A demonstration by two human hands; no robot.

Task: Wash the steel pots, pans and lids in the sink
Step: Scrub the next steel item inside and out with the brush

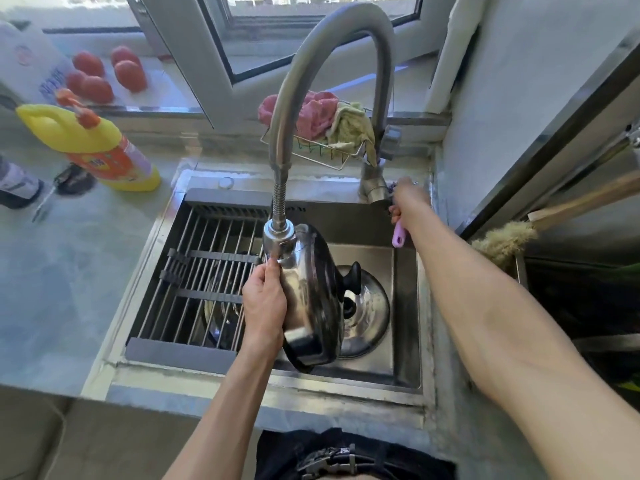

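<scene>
From my remote seat I see two bare forearms, no sleeves, watch or rings showing, ending in the left hand [265,303] and right hand [410,202]. At the bottom centre of the frame sits dark, nearly black trouser fabric [287,452], crossed by a dark belt with a grey metal buckle [327,460].

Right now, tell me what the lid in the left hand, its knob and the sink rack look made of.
Lid: polished steel, it seems; mirror-like reflections. Its knob: matte black, probably plastic. Sink rack: bare metal rods with dark, dull end bars, possibly rubber or plastic.
</scene>
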